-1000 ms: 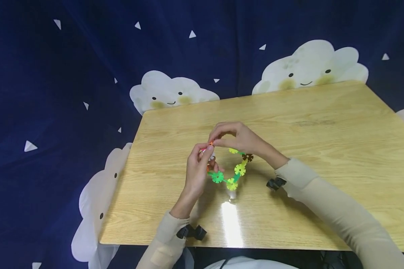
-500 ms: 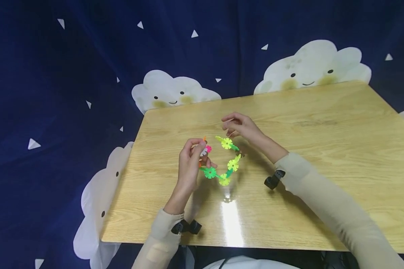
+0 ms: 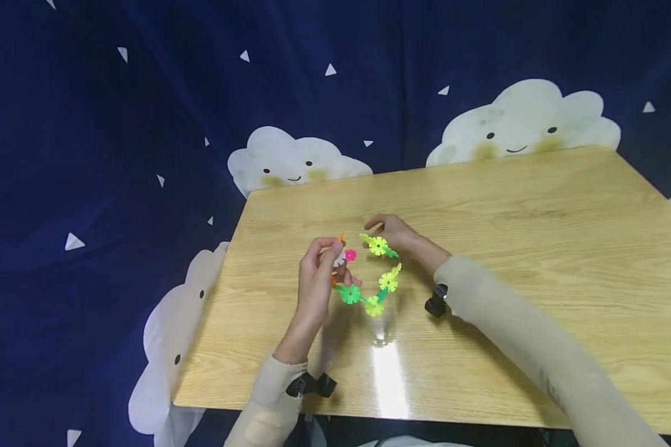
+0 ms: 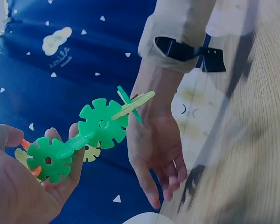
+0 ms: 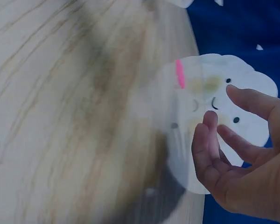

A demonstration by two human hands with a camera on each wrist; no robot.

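My left hand (image 3: 315, 279) pinches one end of a curved chain of plastic snowflake discs (image 3: 350, 293) above the table. Near the thumb are an orange disc (image 3: 341, 237), a pink disc (image 3: 350, 254) and a white one partly covered by the fingers. From there the chain bends through green and yellow to a yellow disc (image 3: 378, 246) at its other end. My right hand (image 3: 394, 231) is just behind that end, partly hidden by it. In the right wrist view the right hand's fingers (image 5: 207, 144) are loosely bent with nothing between them. Notched green discs (image 4: 102, 123) show large in the left wrist view.
A light wooden table (image 3: 509, 310) lies under both hands, with a bright reflection near its front edge. Dark blue curtain (image 3: 162, 81) with white clouds hangs behind and to the left. Each wrist wears a black strap with a small camera (image 3: 436, 300).
The right hand has let go of the orange disc by the left thumb and moved away to the right, then down behind the chain's yellow end. The left hand still holds the chain.
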